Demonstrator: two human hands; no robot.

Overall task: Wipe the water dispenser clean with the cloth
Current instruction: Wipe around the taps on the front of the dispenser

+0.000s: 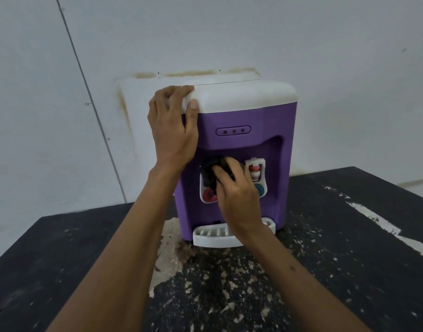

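left hand [172,130] braces purple plastic water dispenser [265,121], likely light, at 10 o'clock corner; right hand [236,195] clutches soft dark cloth [206,174].

The one view comes from a wide-angle camera worn on the person's head, facing forward and tilted down. It sits near the water dispenser [241,116], which stands mid-frame, while the black table [349,259] spreads across the lower part and the white wall [229,32] fills the upper.
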